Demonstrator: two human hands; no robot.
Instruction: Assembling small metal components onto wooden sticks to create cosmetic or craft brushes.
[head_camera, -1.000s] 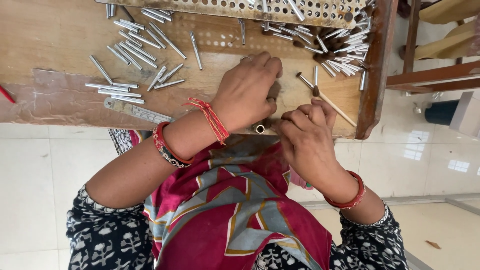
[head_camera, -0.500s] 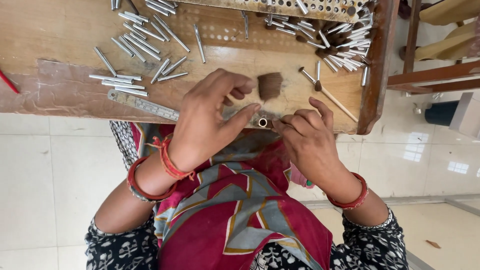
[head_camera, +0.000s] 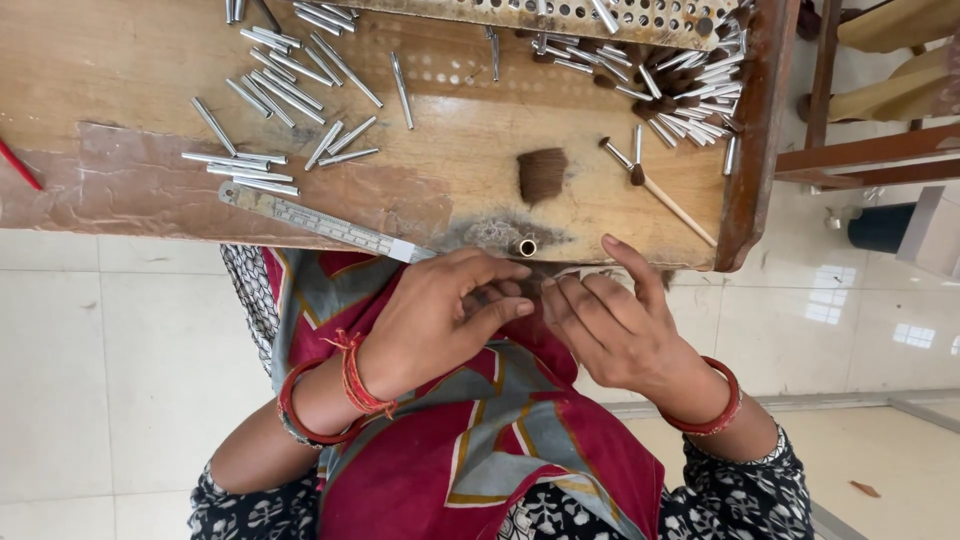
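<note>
A worn wooden workbench (head_camera: 130, 90) is filling the far half of the scene, its near edge lying just beyond a person's lap draped in red patterned cloth (head_camera: 480, 450). The left hand (head_camera: 440, 320) and right hand (head_camera: 610, 330) are meeting just below that edge, fingertips curling inward and pinching a small tuft of dark bristles (head_camera: 515, 290) between them. A steel ruler (head_camera: 320, 222) is lying along the bench's near edge at left. Metal tubes (head_camera: 290, 90) are lying scattered far left, more crowding far right (head_camera: 690, 90). A brown bristle bundle (head_camera: 542, 175) is sitting mid-bench, a short open ferrule (head_camera: 526, 247) just near it.
</note>
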